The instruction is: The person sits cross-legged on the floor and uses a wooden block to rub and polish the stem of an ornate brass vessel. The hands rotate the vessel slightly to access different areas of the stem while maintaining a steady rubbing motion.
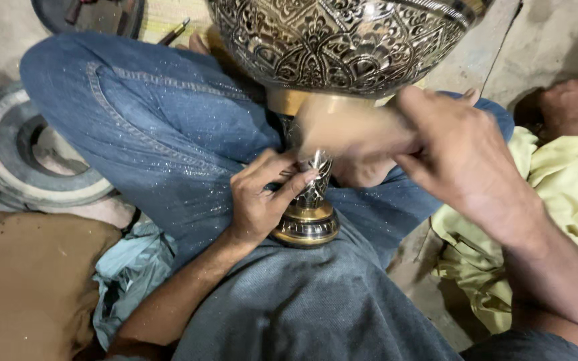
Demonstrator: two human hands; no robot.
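Head view: a large engraved metal vase [342, 47] lies across the lap of a seated person in jeans [162, 127], its wide bowl away from the body and its brass foot [308, 226] resting against the grey shirt [302, 307].

The left hand [262, 200] is just left of the vase's narrow stem [317, 177]. Its fingers are curled and pinch a thin tool [291, 175], with the tip set against the stem.

The right hand [463, 154], right of the stem and below the bowl, is closed around a pale object [349, 127]. That object is smeared by motion blur, so I cannot tell what it is; it sits just above the thin tool.

As to progress, the bowl is already covered in dense floral and arched engraving with dark recesses, and the foot carries patterned bands. The plain brass collar [302, 100] between bowl and stem looks smooth. The stem shows some pattern, and the hands are on it now, so I judge that the stem is the part in work and the bowl is largely finished.

Left of the vase lies a round ring-shaped object [28, 160] on the floor. Right of it is a yellow cloth [556, 174], and beyond that another person's hand [570, 103].
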